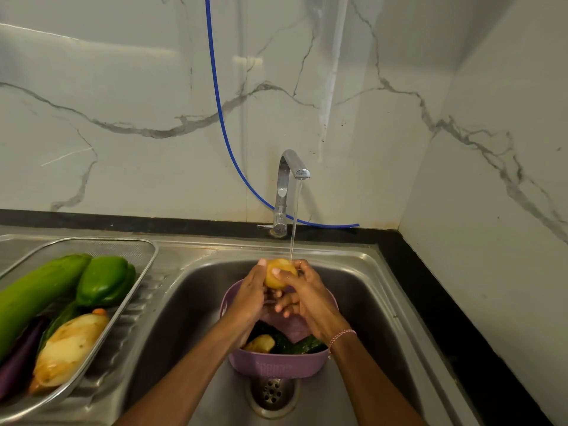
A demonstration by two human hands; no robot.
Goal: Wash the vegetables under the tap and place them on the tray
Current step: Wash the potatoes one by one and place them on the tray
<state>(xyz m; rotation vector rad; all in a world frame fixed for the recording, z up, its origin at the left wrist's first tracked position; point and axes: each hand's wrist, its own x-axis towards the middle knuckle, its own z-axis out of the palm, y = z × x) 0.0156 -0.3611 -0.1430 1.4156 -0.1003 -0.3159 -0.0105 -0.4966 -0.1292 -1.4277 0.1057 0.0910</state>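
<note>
A yellow potato is held under the running water from the chrome tap, above the sink. My left hand grips it from the left and my right hand grips it from the right, thumb across its front. Below my hands a purple colander sits in the sink, holding another potato and dark green vegetables. On the drainboard at left, a metal mesh tray holds a long green gourd, a green bell pepper, a purple aubergine and a pale yellow vegetable.
The steel sink has a drain just in front of the colander. A blue hose hangs down the marble wall behind the tap. Black counter edging runs along the right side.
</note>
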